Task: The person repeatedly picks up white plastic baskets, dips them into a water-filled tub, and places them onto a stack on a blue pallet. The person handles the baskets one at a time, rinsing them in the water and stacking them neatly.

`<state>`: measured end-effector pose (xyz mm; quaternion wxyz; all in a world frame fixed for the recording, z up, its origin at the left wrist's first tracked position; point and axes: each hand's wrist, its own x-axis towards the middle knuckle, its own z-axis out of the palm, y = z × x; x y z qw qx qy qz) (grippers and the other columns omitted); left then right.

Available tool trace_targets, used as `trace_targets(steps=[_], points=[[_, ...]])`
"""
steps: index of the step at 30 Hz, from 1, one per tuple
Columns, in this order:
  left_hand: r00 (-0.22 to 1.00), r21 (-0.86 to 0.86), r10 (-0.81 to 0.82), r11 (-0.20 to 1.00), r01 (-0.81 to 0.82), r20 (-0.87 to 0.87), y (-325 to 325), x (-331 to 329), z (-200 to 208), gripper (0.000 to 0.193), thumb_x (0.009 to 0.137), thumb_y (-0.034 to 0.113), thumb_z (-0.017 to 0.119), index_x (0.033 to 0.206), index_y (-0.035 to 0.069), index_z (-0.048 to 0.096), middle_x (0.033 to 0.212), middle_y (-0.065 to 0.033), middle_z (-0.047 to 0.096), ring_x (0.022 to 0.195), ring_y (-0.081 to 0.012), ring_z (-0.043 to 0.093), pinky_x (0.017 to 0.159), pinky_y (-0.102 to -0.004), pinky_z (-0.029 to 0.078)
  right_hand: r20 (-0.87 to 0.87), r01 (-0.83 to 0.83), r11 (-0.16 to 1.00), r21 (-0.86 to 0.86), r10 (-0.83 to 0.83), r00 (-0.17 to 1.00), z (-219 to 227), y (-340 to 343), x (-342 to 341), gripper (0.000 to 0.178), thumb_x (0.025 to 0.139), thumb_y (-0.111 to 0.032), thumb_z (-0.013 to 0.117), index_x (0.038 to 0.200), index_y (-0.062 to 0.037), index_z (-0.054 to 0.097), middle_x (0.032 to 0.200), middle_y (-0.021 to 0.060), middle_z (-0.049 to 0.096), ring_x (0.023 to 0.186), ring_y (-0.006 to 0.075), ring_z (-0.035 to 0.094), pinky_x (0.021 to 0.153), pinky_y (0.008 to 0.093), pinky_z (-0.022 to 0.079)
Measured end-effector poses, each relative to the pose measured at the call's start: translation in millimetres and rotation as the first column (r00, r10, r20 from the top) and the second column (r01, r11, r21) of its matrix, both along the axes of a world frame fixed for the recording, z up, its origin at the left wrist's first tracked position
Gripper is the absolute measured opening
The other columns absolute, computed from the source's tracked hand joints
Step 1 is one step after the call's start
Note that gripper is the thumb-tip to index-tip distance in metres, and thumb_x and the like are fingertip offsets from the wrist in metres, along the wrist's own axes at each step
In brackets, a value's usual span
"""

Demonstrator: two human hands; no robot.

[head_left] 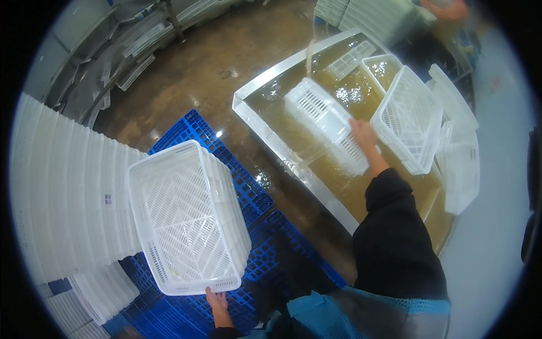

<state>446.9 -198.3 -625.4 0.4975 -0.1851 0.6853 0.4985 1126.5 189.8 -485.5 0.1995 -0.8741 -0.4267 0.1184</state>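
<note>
My right hand [366, 137] reaches over a metal-rimmed tank of brownish water [261, 116] and grips the side of a white slotted plastic basket [330, 124]. That basket lies tipped on its side in the water, with ripples around it. At the lower left, my left hand [218, 300] is closed on the near rim of the top white basket [183, 223] in a nested stack. The top basket's mouth faces up and shows a diagonal slot pattern on its floor. Part of the left hand's fingers is hidden by the rim.
Blue plastic pallets [276, 248] lie under the stack. Tall nested white baskets [73, 186] rise at the left. More white baskets [411, 118] lean at the tank's right side, by a pale wall [497, 169]. Metal racks [96, 51] stand far left, past the wet brown floor [220, 68].
</note>
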Motion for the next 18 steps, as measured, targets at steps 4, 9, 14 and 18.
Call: trace_targets(steps=[4, 9, 14, 18], points=[[0.998, -0.014, -0.063, 0.998, 0.063, 0.006, -7, -10, 8, 0.058, 0.095, 0.034, 0.045, 0.140, 0.000, 0.032, 0.144, -0.0173, 0.038, 0.134, -0.0353, 0.035, 0.110, -0.0475, 0.028, 0.162, 0.030, 1.000, 0.005, -0.031, 0.986, 93, 14, 29, 0.053, 0.085, -0.056, 0.049, 0.093, -0.0085, 0.072, 0.094, 0.0198, 0.069, 0.093, 0.0372, 0.065, 0.083, 0.0449, 0.048], [0.993, 0.052, -0.110, 0.993, 0.108, 0.031, -9, -14, 1, 0.054, 0.093, 0.029, 0.047, 0.137, 0.000, 0.035, 0.141, -0.0184, 0.040, 0.131, -0.0367, 0.038, 0.109, -0.0498, 0.029, 0.274, -0.013, 1.000, 0.028, 0.005, 0.962, 191, 27, 49, 0.055, 0.084, -0.055, 0.053, 0.103, -0.0069, 0.072, 0.101, 0.0182, 0.069, 0.099, 0.0341, 0.065, 0.089, 0.0429, 0.046], [0.993, 0.107, -0.063, 0.993, 0.052, 0.098, -10, -16, -8, 0.050, 0.092, 0.025, 0.049, 0.135, 0.001, 0.037, 0.137, -0.0184, 0.043, 0.129, -0.0369, 0.042, 0.104, -0.0510, 0.036, 0.259, -0.075, 0.997, -0.001, 0.073, 0.963, 288, 23, 30, 0.056, 0.084, -0.055, 0.054, 0.107, -0.0065, 0.070, 0.100, 0.0152, 0.069, 0.099, 0.0312, 0.065, 0.089, 0.0410, 0.045], [0.985, 0.111, -0.113, 0.989, 0.098, 0.134, -11, -20, -2, 0.051, 0.093, 0.026, 0.048, 0.133, -0.004, 0.036, 0.134, -0.0208, 0.044, 0.127, -0.0368, 0.043, 0.102, -0.0503, 0.039, 0.312, -0.121, 0.993, 0.004, 0.114, 0.943, 348, -4, -23, 0.058, 0.083, -0.056, 0.054, 0.107, -0.0063, 0.070, 0.098, 0.0133, 0.069, 0.097, 0.0277, 0.065, 0.088, 0.0388, 0.044]])
